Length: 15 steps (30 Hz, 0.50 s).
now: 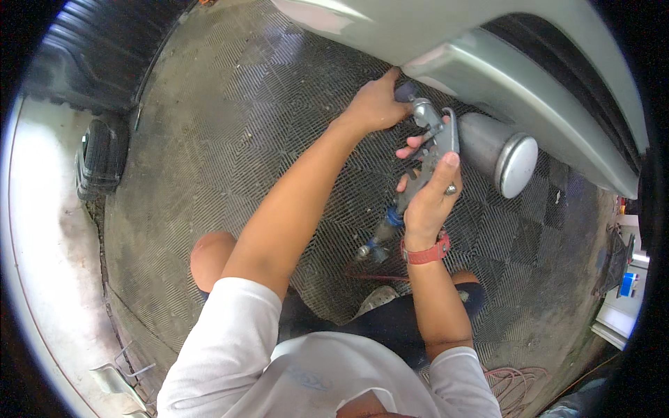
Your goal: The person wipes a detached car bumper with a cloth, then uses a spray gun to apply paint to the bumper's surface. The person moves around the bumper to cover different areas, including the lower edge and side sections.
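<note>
My right hand [433,202], with a red watch on its wrist, is wrapped round the handle of a metal spray gun [446,136]. A grey cylindrical cup [482,143] with a shiny silver end sticks out to the right of the gun. Blue fittings [394,217] and a hose connector [364,252] trail below the handle. At the gun's front end my left hand [378,104] has its fingers closed on the dark nozzle part, which they partly hide. One left finger reaches up close to the lower edge of a silver-grey vehicle panel [460,66].
The panel curves across the upper right. Dark ribbed floor tiles [279,139] spread beneath me. A tyre [103,159] and a large black ribbed part [104,63] are at the left, near a pale wall [49,230]. A reddish hose [516,383] lies coiled at the lower right.
</note>
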Motion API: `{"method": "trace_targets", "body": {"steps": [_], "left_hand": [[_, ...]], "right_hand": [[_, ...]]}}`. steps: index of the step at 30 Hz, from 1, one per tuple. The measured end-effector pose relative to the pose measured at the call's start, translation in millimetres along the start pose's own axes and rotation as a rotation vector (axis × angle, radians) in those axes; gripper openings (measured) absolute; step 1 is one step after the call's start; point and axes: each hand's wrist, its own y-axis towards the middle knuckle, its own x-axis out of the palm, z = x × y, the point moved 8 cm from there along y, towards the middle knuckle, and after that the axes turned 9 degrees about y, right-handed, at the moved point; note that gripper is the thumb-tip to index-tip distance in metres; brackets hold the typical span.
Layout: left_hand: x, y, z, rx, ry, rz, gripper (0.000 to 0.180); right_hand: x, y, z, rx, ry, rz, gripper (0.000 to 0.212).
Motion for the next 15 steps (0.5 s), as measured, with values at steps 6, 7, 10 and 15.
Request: {"method": "trace_targets", "body": {"steps": [6, 7, 10, 15], "left_hand": [[-6, 41, -27, 0.018, 0.003, -0.033, 0.078], [-7, 46, -29, 0.046, 0.003, -0.056, 0.075], [-15, 49, -38, 0.108, -0.122, -0.055, 0.069], [-19, 52, -49, 0.119, -0.25, -0.225, 0.075]], "right_hand": [[33, 4, 13, -0.061, -0.088, 0.079, 0.065], [39, 4, 15, -0.068, -0.105, 0.091, 0.065], [53, 3, 23, -0.061, -0.2, 0.113, 0.064], [81, 0, 21, -0.033, -0.323, 0.197, 0.064]]}}
